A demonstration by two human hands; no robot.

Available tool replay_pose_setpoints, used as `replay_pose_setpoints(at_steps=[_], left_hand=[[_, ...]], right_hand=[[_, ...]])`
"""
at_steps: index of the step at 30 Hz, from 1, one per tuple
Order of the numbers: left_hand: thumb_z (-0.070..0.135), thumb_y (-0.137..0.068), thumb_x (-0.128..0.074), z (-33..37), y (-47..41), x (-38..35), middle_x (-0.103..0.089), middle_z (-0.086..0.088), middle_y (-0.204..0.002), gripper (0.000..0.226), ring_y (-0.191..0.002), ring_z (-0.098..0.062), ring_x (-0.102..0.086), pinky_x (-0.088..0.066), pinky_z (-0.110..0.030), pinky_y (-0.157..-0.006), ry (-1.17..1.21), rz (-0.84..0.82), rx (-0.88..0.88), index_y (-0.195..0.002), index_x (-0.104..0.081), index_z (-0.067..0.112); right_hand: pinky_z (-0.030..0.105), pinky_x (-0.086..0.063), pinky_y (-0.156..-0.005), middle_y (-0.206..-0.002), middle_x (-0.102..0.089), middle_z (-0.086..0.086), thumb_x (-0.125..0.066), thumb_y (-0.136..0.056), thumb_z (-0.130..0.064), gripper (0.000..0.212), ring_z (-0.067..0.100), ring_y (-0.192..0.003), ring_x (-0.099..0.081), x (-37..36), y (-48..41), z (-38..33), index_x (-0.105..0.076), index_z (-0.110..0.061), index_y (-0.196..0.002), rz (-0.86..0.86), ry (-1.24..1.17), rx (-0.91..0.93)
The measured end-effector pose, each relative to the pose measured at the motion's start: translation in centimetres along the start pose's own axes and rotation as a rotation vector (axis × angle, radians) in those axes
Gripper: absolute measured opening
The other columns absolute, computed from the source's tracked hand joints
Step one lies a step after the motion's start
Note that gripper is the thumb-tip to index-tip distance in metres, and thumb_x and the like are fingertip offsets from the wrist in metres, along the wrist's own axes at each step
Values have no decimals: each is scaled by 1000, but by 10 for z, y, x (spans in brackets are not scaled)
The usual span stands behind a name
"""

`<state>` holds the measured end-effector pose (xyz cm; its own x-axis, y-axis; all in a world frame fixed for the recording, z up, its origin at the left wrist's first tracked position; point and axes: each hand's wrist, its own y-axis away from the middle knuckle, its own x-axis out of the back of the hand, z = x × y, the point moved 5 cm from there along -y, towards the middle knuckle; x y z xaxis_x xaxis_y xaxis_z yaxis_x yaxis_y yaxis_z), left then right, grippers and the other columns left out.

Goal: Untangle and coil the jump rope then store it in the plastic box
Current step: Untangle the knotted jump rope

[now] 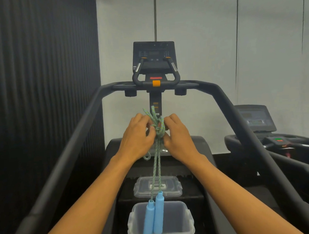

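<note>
A green braided jump rope [157, 152] is bunched into a knot between my two hands at chest height. My left hand [136, 137] grips the knot from the left and my right hand [177, 135] from the right. Two strands hang straight down from the knot. They end in two light blue handles [154, 217], which dangle side by side over a clear plastic box [188, 223]. The box stands open at the bottom of the view. Its clear lid [172, 181] lies flat just behind it.
I stand on a black exercise machine with dark handrails [76, 138] running down both sides. Its console [154, 55] and an orange button [156, 83] are straight ahead. Another machine [256, 119] is at the right. A dark ribbed wall [42, 68] fills the left.
</note>
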<state>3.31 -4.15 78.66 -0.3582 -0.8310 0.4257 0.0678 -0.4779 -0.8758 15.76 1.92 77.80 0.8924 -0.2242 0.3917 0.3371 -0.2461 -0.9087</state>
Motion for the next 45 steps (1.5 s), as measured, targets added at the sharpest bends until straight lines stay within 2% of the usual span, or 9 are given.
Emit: replay_pose_setpoints(at_steps=[5,9,13,17,22,29,34,38,45], left_hand=[[18,-100,-51,-2,1,-4,-53,1,-87,10,-78,-10,-53,-38,-24,-67,79,-47,14,-91,-57,16],[13,-100,-50,-2,-1,-2,-50,3,-84,12,-73,-7,-49,-35,-15,-62,109,-27,29,-89,-55,14],[14,-99,-51,-1,-2,-1,-51,2,-82,12,-71,-10,-49,-35,-18,-61,122,4,47,-87,-55,12],[15,-100,-52,-3,-1,-4,-55,-1,-85,11,-75,-17,-54,-41,-27,-64,126,-9,53,-90,-55,12],[19,-102,-51,-8,3,-7,-68,-8,-85,11,-77,-29,-67,-53,-42,-69,265,-61,176,-93,-56,16],[9,-103,-48,-9,-1,-8,-67,-6,-86,11,-62,-1,-66,-53,-18,-63,519,-27,348,-95,-56,12],[5,-104,-45,-7,0,-9,-70,-13,-88,14,-70,-11,-71,-59,-24,-64,783,33,491,-94,-55,7],[18,-106,-44,-3,1,-16,-71,-21,-102,17,-94,-37,-72,-59,-51,-84,680,-54,467,-101,-56,8],[22,-105,-48,5,4,-25,-73,-15,-98,17,-89,-29,-71,-57,-55,-86,666,-83,450,-99,-60,13]], right_hand=[[36,-38,-58,-81,-47,3,-56,-83,5,18,21,-68,-46,6,-3,-5,-50,-11,-77,30,-8,37],[17,-38,-58,-74,-56,-4,-53,-86,-1,18,6,-64,-49,11,0,0,-53,-19,-80,117,-264,-149],[32,-49,-65,-85,-65,4,-60,-88,6,19,16,-76,-58,11,-1,5,-60,-13,-89,97,-264,-164],[18,-44,-63,-91,-54,5,-62,-86,1,11,9,-77,-52,13,-3,-1,-64,-6,-95,81,-146,-3],[32,-54,-63,-83,-67,2,-61,-89,7,17,18,-75,-63,12,-2,8,-64,-9,-91,71,-238,-104],[55,-61,-77,-91,-72,11,-52,-83,19,47,31,-92,-72,6,-3,20,-59,-27,-79,86,-549,-371],[55,-60,-80,-90,-74,15,-56,-85,15,25,33,-91,-73,5,-5,20,-58,-10,-84,76,-614,-478],[32,-48,-55,-67,-54,3,-48,-82,14,34,12,-60,-53,3,-3,12,-47,-17,-69,103,-538,-516],[34,-45,-54,-67,-60,7,-49,-85,6,21,18,-62,-55,-4,-4,14,-58,-8,-71,134,-563,-631]])
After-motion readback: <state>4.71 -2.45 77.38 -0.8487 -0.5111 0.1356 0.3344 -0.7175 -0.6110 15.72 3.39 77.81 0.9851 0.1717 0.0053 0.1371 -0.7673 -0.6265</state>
